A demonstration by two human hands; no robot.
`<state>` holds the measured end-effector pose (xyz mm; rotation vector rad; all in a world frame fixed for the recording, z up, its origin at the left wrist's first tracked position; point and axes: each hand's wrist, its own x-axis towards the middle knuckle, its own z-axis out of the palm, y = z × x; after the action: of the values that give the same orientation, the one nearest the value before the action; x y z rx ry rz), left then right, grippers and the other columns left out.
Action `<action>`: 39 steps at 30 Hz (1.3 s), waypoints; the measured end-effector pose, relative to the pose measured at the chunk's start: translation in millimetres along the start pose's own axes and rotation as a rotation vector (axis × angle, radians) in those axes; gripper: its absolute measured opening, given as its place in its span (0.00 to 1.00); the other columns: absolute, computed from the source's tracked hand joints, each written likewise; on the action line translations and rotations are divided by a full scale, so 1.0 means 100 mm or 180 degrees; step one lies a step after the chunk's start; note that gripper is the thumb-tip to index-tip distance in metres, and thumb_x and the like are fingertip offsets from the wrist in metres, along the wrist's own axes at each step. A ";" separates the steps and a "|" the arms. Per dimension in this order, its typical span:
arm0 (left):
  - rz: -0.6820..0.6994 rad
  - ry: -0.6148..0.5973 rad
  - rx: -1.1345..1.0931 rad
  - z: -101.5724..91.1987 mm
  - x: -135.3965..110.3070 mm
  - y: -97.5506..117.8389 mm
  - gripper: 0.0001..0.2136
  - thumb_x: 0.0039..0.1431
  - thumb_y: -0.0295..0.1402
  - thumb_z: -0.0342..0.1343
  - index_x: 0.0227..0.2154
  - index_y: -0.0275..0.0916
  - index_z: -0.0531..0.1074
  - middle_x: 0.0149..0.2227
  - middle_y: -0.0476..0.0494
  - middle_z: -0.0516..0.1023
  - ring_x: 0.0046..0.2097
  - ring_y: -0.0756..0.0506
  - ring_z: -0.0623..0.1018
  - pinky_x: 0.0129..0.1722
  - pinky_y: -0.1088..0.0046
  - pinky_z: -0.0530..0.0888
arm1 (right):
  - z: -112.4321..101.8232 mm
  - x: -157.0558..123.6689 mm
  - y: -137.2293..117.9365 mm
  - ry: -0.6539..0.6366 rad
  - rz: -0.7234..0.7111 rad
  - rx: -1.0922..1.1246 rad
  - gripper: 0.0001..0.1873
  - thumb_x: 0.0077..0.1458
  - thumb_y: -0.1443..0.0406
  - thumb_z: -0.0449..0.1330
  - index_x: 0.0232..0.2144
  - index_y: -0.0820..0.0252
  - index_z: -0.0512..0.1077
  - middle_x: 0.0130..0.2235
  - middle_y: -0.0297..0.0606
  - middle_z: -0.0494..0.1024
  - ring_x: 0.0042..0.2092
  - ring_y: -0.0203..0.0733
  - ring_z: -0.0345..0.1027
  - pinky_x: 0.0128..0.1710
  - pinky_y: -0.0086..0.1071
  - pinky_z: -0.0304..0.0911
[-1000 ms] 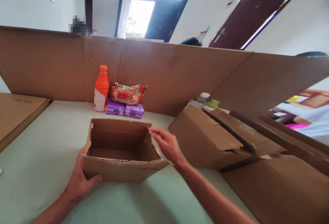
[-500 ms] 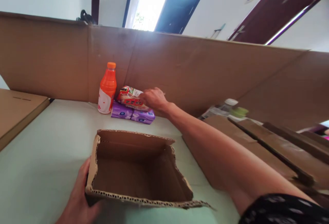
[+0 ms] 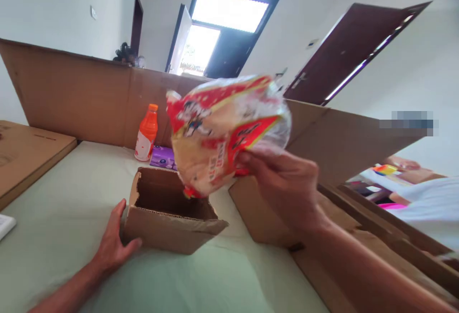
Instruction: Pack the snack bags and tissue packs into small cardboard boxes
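Note:
My right hand point(image 3: 283, 184) pinches a clear plastic food packet point(image 3: 222, 136) with red and yellow print and a cartoon figure. I hold it up in front of my view, above and beyond the open cardboard box point(image 3: 172, 231). The packet covers the box's far right part. My left hand point(image 3: 111, 241) lies at the box's left front corner, thumb and fingers spread around it; whether it presses on the card I cannot tell. Behind the box stand an orange drink bottle point(image 3: 146, 133) and a purple tissue pack point(image 3: 162, 157), partly hidden by the packet.
A tall cardboard partition point(image 3: 79, 97) runs along the back of the pale green tabletop point(image 3: 89, 179). At left lies a flat cardboard carton point(image 3: 36, 160), with a white object point(image 3: 6, 224) nearer me. Larger cardboard boxes point(image 3: 265, 212) stand at right. Another person's sleeve point(image 3: 426, 205) shows beyond.
The packet has been lifted off the tissue pack by my right hand and brought up towards me. My left hand stays at the box's left corner, its fingers wider apart. The view has tilted upward.

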<state>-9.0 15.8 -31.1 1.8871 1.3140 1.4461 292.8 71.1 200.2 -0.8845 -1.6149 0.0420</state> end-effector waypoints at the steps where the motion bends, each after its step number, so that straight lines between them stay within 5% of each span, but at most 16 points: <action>1: 0.0288 0.0089 0.0175 -0.05 0.02 0.09 0.39 0.59 0.44 0.59 0.69 0.47 0.47 0.69 0.31 0.56 0.69 0.29 0.59 0.64 0.44 0.63 | 0.03 -0.10 -0.04 -0.0138 0.0016 0.0092 0.06 0.52 0.60 0.67 0.29 0.55 0.82 0.31 0.36 0.82 0.32 0.41 0.74 0.32 0.34 0.71; 4: 0.1282 0.0359 0.0629 -0.21 0.17 0.48 0.37 0.61 0.38 0.56 0.70 0.47 0.46 0.70 0.32 0.54 0.70 0.32 0.58 0.64 0.45 0.62 | 0.12 -0.33 -0.02 -0.0524 0.0156 0.0291 0.06 0.56 0.62 0.64 0.32 0.54 0.82 0.34 0.35 0.82 0.34 0.40 0.74 0.32 0.31 0.71; 6: 0.1810 0.0352 0.0828 -0.27 0.33 0.76 0.34 0.60 0.35 0.56 0.68 0.44 0.51 0.66 0.32 0.63 0.68 0.33 0.62 0.64 0.47 0.62 | 0.18 -0.40 0.04 -0.0687 0.0203 0.0349 0.07 0.57 0.62 0.63 0.34 0.53 0.82 0.35 0.35 0.81 0.34 0.38 0.74 0.31 0.29 0.69; 10: 0.2042 0.0153 0.1276 -0.24 0.61 1.04 0.14 0.63 0.33 0.54 0.51 0.41 0.71 0.43 0.41 0.83 0.53 0.38 0.77 0.63 0.49 0.61 | 0.19 -0.42 0.12 -0.1078 0.0213 0.0189 0.11 0.59 0.59 0.61 0.36 0.55 0.83 0.36 0.37 0.81 0.34 0.39 0.72 0.32 0.30 0.68; 13: 0.1971 0.0488 0.1526 -0.17 0.66 1.03 0.07 0.64 0.32 0.53 0.40 0.40 0.75 0.35 0.44 0.82 0.42 0.41 0.80 0.59 0.52 0.64 | 0.12 -0.39 0.14 -0.1487 0.0168 -0.0063 0.13 0.61 0.57 0.60 0.36 0.54 0.83 0.37 0.36 0.81 0.34 0.39 0.72 0.33 0.31 0.66; 18: 0.2004 0.1035 0.1475 -0.11 0.61 0.95 0.03 0.60 0.31 0.56 0.37 0.41 0.71 0.31 0.47 0.79 0.39 0.42 0.77 0.53 0.55 0.69 | 0.06 -0.26 0.10 -0.2710 -0.0346 -0.1028 0.20 0.67 0.59 0.54 0.27 0.54 0.80 0.32 0.33 0.80 0.33 0.36 0.71 0.36 0.30 0.60; 26: 0.2060 0.1127 0.0976 -0.06 0.58 0.94 0.06 0.56 0.27 0.54 0.37 0.40 0.71 0.31 0.46 0.77 0.41 0.42 0.76 0.50 0.55 0.72 | 0.83 -0.24 -0.14 -0.4891 -0.0628 -0.2334 0.14 0.61 0.70 0.56 0.38 0.60 0.82 0.39 0.47 0.84 0.40 0.47 0.77 0.33 0.31 0.59; 31: 0.1983 0.1038 0.1010 -0.07 0.57 0.89 0.10 0.56 0.26 0.55 0.41 0.40 0.71 0.34 0.44 0.79 0.45 0.40 0.75 0.50 0.55 0.73 | 1.00 -0.21 -0.04 -0.5420 -0.0543 -0.1927 0.15 0.60 0.67 0.58 0.47 0.54 0.80 0.44 0.42 0.84 0.46 0.48 0.77 0.40 0.32 0.65; 33: 0.1983 0.0994 0.1040 -0.08 0.58 0.85 0.13 0.57 0.26 0.56 0.45 0.39 0.70 0.37 0.43 0.79 0.47 0.39 0.75 0.51 0.55 0.73 | 0.91 -0.14 0.03 -0.5479 -0.0439 -0.1535 0.19 0.58 0.66 0.60 0.52 0.52 0.77 0.49 0.40 0.82 0.50 0.48 0.76 0.45 0.33 0.66; 35: 0.1973 0.0990 0.1079 -0.11 0.57 0.82 0.17 0.57 0.26 0.56 0.50 0.38 0.68 0.41 0.40 0.79 0.51 0.38 0.74 0.53 0.53 0.73 | 0.74 -0.09 0.07 -0.5060 -0.0343 -0.1168 0.22 0.58 0.65 0.60 0.55 0.54 0.75 0.54 0.42 0.79 0.54 0.49 0.73 0.52 0.38 0.66; 39: 0.1844 0.1248 0.1143 -0.18 0.50 0.90 0.22 0.57 0.25 0.57 0.55 0.37 0.66 0.54 0.33 0.73 0.59 0.34 0.69 0.58 0.49 0.69 | 0.25 -0.18 -0.01 -0.2925 -0.0307 -0.1017 0.15 0.62 0.63 0.56 0.47 0.58 0.78 0.50 0.44 0.81 0.52 0.50 0.74 0.55 0.45 0.66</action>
<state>13.3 13.7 71.5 2.4514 1.3220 2.0618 270.3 71.6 179.1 -1.1091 -2.5708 0.1413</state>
